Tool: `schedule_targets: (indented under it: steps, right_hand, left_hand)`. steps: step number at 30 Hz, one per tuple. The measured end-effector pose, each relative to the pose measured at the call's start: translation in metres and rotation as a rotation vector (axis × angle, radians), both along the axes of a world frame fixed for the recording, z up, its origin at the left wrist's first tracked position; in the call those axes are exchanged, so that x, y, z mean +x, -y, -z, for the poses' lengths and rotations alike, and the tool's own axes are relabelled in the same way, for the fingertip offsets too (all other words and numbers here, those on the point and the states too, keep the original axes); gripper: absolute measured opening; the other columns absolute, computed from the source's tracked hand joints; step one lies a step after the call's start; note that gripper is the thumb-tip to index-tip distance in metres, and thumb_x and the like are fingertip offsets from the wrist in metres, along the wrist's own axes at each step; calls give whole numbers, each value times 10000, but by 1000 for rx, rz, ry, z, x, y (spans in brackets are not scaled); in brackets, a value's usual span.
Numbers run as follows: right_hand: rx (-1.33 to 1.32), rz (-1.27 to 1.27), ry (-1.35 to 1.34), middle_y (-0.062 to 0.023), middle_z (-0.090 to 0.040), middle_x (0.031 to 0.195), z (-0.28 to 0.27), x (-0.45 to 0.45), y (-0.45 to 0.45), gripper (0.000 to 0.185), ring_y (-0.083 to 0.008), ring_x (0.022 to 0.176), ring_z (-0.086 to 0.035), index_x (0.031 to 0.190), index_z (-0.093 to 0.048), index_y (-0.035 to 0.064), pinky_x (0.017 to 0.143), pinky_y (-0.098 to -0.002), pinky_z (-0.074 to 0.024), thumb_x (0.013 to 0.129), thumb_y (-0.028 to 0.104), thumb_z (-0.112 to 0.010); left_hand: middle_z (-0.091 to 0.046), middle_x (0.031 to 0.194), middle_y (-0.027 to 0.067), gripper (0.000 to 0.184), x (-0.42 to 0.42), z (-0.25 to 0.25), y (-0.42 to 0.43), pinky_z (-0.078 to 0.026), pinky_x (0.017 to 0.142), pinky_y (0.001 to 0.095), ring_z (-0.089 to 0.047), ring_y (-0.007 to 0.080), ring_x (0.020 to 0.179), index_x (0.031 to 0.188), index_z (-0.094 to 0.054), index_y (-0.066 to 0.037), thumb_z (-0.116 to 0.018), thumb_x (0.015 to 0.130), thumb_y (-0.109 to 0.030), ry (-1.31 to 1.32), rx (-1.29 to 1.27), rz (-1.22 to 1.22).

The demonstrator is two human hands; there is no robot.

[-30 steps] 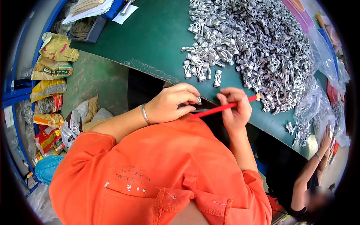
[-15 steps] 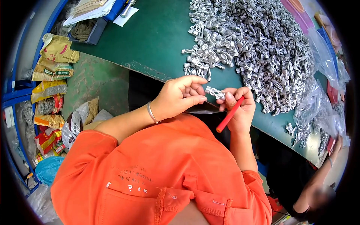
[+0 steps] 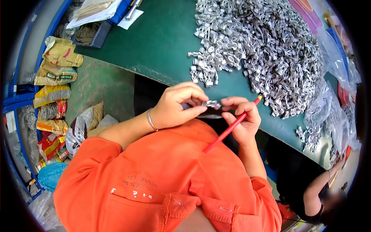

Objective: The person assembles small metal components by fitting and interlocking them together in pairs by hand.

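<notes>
The left hand (image 3: 179, 105) pinched a small metal piece (image 3: 211, 104) between thumb and fingers, in front of the bench's near edge. The right hand (image 3: 246, 118) gripped a slanted red stick (image 3: 224, 134), its fingertips close beside the metal piece's other end; whether they touched it, I could not tell. A bracelet (image 3: 151, 120) circled the left wrist. Beyond, a big heap of similar metal parts (image 3: 274, 54) covered much of the green bench (image 3: 162, 50). Clear plastic (image 3: 324, 104) lay to the right, near another person's arm (image 3: 313, 191).
</notes>
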State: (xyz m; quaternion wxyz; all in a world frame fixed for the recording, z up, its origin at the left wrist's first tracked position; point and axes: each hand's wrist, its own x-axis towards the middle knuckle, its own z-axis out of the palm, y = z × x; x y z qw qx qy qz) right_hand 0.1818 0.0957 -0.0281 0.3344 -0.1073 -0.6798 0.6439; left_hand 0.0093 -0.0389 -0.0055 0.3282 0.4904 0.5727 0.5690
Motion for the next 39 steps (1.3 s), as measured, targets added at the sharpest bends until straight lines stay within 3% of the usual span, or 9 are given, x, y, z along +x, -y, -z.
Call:
schedule_targets:
  steps: [4,6,10,14,20,24,28,33,39]
  right_hand:
    - [179,129,102,-167,-639,873,2,-11,-6,313,-238,771,-613,747,-440,36,655,-309,-487,691,-60,-733]
    - [444,239,239,-149,-627,848,1,-24,-10,301,-257,756,-597,754,-447,31,649,-323,-475,692,-52,-729]
    - [562,295,327,-94,-615,829,6,-49,-12,294,-286,737,-559,758,-473,36,633,-347,-457,676,12,-754]
    - [493,339,324,-75,-605,733,11,-46,-15,243,-285,646,-564,779,-494,35,577,-355,-450,715,10,-727]
    - [399,377,343,-100,-632,768,13,-33,-23,250,-276,629,-570,771,-493,34,581,-350,-462,716,30,-736]
    - [650,362,305,-80,-637,778,10,-45,-24,251,-294,707,-568,783,-514,41,630,-371,-457,692,34,-748]
    - [454,427,292,-81,-633,755,11,-43,-20,233,-265,628,-595,762,-493,41,569,-324,-478,712,-14,-714]
    - [400,423,139,-107,-653,784,5,-30,-19,273,-118,593,-578,737,-451,30,532,-241,-471,726,-62,-707]
    - [-336,122,85,-142,-613,874,-12,-22,-3,254,-149,704,-640,866,-408,25,617,-260,-557,803,-97,-621]
  left_hand:
    - [-602,967,99,190,-6,10,9,-546,682,242,-637,136,792,936,-621,35,-667,753,57,11,-266,61]
    - [-603,966,101,178,-4,12,10,-546,683,247,-643,136,779,934,-622,41,-662,761,50,-16,-269,30]
    - [-603,939,93,122,-1,11,6,-537,683,233,-637,125,773,923,-631,41,-631,800,41,-68,-317,-22]
    - [-592,910,73,101,-5,13,3,-529,689,222,-633,112,788,926,-628,47,-599,829,47,9,-320,-46]
    - [-615,977,107,175,-2,12,-6,-534,733,238,-642,133,854,1021,-589,65,-579,847,47,166,-404,-32]
    - [-628,1005,123,245,0,24,-17,-531,779,259,-641,149,881,1098,-547,68,-572,856,35,260,-297,-55]
    - [-630,992,115,279,-1,20,-20,-529,797,266,-640,158,896,1140,-526,60,-563,865,26,348,-311,-55]
    - [-633,965,111,297,-1,12,-21,-542,736,262,-648,154,837,1149,-523,54,-594,868,-10,434,-312,-69]
    - [-646,886,104,192,0,0,-27,-547,650,258,-645,143,738,1052,-586,57,-581,898,-57,475,-218,-84]
